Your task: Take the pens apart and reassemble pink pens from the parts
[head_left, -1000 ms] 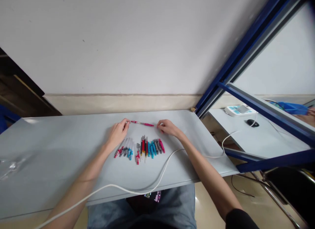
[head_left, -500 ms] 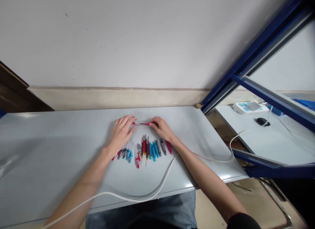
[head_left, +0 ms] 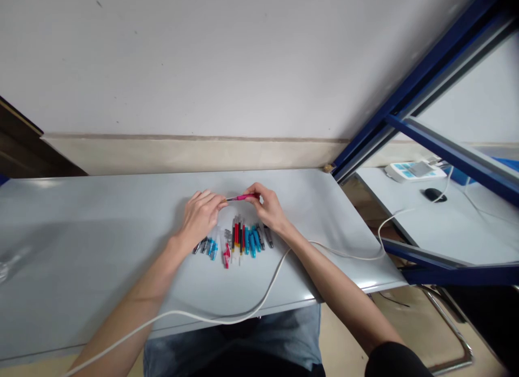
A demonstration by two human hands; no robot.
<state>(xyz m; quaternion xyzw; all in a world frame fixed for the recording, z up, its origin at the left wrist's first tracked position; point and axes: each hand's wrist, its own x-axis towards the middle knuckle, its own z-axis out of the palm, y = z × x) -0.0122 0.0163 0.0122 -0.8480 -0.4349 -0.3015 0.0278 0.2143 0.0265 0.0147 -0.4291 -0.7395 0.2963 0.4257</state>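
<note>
Fingertips of both hands pinch a slim pink pen (head_left: 242,197), the left hand (head_left: 199,217) nipping its left end and the right hand (head_left: 267,208) its right, above the table's (head_left: 101,231) middle, nearer the far edge. Below lie pen parts (head_left: 239,239), blue, red, grey plastic. Smooth pale-grey top; a white cable (head_left: 227,317) curves along the near edge.

a single camera worn on the person's head looks forward and down across a grey table (head_left: 101,247), facing the white wall (head_left: 203,58). the forearms enter from the bottom edge, with the left hand (head_left: 200,217) and right hand (head_left: 267,209) near mid-frame, fairly close to the lens. the wide view reaches a blue frame (head_left: 389,109) at right.
</note>
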